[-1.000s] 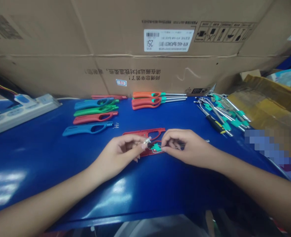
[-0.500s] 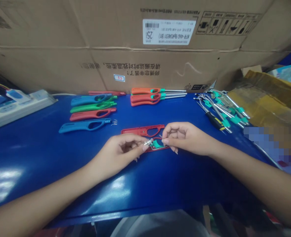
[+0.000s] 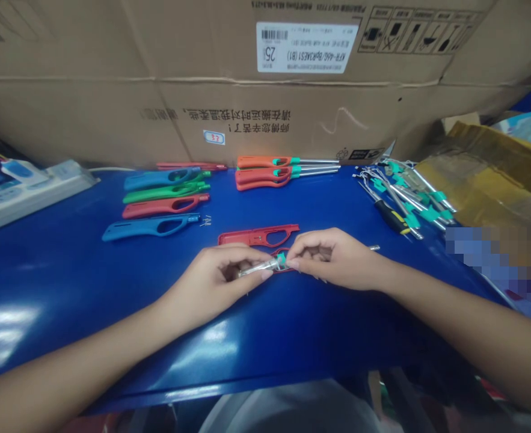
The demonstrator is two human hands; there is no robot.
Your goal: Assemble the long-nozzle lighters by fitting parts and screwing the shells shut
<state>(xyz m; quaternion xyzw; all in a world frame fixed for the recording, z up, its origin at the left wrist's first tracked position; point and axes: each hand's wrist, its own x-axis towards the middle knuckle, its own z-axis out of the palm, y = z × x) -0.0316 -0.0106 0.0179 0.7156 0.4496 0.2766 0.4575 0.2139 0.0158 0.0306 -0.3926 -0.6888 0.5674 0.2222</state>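
My left hand (image 3: 222,276) pinches a clear and silvery cylinder (image 3: 257,268) between thumb and fingers, over the blue table. My right hand (image 3: 328,255) is closed at the cylinder's right end, beside a green piece (image 3: 282,258); what its fingertips grip is too small to make out. A metal tube tip (image 3: 374,248) sticks out beyond my right wrist. Partly hidden under both hands is a red shell half (image 3: 284,251). Just behind lies another red shell half (image 3: 251,236), its hollow side up.
Blue, green and red handles (image 3: 161,206) lie at the left, by small pins (image 3: 206,221). Orange-red lighters (image 3: 263,176) rest behind. Metal rods with green parts (image 3: 409,198) and a black-yellow screwdriver (image 3: 391,218) are at the right. A power strip (image 3: 35,192) sits far left.
More of the cylinder shows in my left hand. My right hand has moved slightly left, closer to my left one, and a metal tube tip now shows past my right wrist.
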